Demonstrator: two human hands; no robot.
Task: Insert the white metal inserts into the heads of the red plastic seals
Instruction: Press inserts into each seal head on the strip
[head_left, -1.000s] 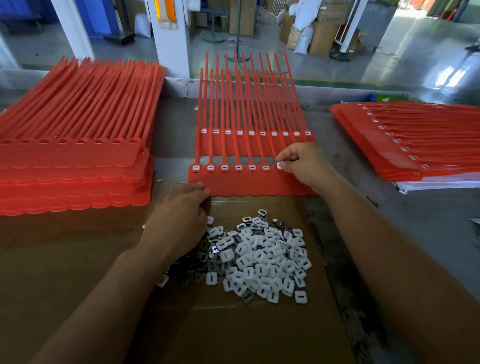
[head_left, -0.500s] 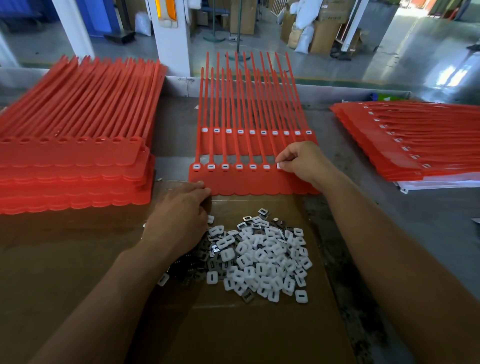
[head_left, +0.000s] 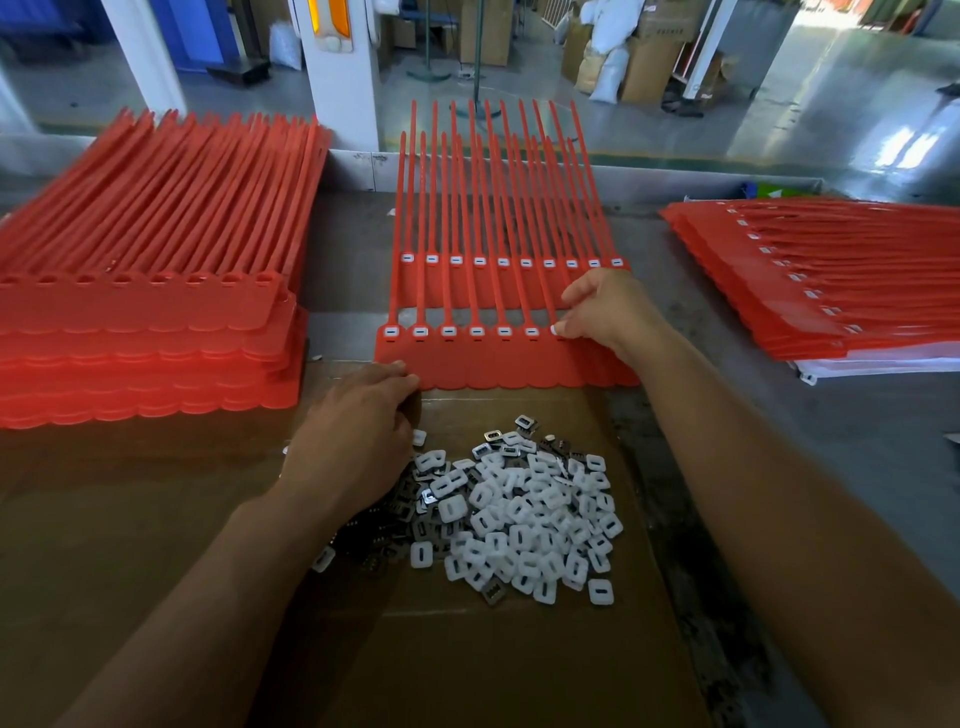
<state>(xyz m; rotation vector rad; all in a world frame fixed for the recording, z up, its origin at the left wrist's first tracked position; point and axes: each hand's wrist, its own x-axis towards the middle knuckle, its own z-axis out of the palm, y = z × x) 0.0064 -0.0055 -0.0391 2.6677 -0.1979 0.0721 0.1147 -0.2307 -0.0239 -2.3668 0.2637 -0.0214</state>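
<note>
We find almost no change from half a second ago. The right hand (head_left: 608, 312) still pinches a white insert (head_left: 555, 329) at the seventh head of the near seal strip (head_left: 509, 366); six filled heads lie left of its fingertips. The left hand (head_left: 358, 447) stays curled, fingertips against the strip's near edge, palm over the insert pile (head_left: 524, 519); whether it holds anything we cannot tell.

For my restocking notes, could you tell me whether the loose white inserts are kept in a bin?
No, the pile of white inserts lies loose on a flat cardboard sheet.
</note>
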